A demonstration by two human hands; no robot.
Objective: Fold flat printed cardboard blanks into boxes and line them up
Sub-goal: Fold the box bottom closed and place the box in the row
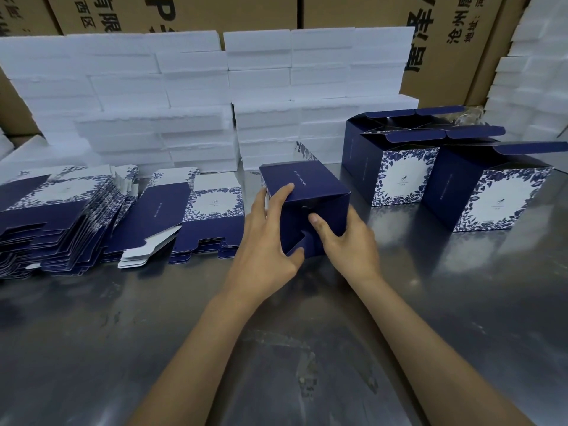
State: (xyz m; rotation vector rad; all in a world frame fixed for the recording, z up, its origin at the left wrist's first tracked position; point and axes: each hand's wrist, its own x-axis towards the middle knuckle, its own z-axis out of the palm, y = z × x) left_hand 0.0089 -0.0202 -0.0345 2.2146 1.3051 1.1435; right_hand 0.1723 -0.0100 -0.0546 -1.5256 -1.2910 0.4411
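On a scuffed, reflective metal table (276,348), at mid-depth, a navy box (307,192) lies tipped on its side with its flapped end toward the near edge. Left hand (267,238) grasps it: fingers lie over the top left edge, thumb curls under a flap at the near bottom. Right hand (347,241) holds the right near corner, with a fingertip pressed on the end flaps.

Left of the box, flat blanks (212,210), navy with a blue floral border round a white panel, sit in a short stack; further left a larger, slumped stack (55,222) fans toward the near edge. One blank lies white side up (147,250) between the two stacks.

Right of the box, three folded boxes (485,195) stand upright with top flaps open, close together, two in front and one behind.

Along the far edge, white foam blocks (190,96) are stacked in rows; more rise at far right (534,72). Behind them stand brown cartons (445,41) with black printed characters.
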